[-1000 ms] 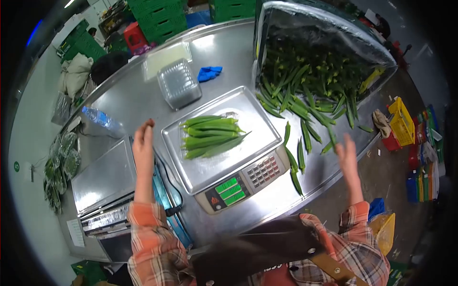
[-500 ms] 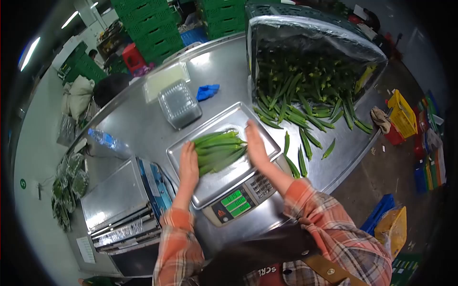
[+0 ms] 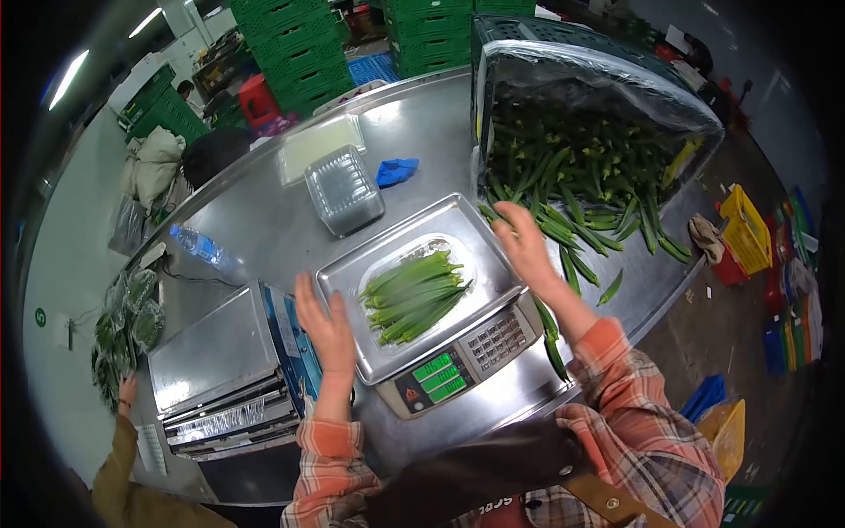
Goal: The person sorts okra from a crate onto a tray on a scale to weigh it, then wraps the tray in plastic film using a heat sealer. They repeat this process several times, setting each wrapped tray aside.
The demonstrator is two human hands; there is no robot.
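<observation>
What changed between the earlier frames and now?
Both hands let go of the okra bundle, which now lies more in line with the scale pan. Left hand moved out left, right hand out right toward the loose okra. A co-worker's hand appeared at the leafy greens. Bottle and clear containers stayed put.

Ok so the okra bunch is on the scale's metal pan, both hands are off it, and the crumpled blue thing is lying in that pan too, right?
The crumpled blue thing isn't in the pan: the head view shows it on the table, beside the clear plastic trays. The okra bunch is there, left hand and right hand both off it.
</observation>
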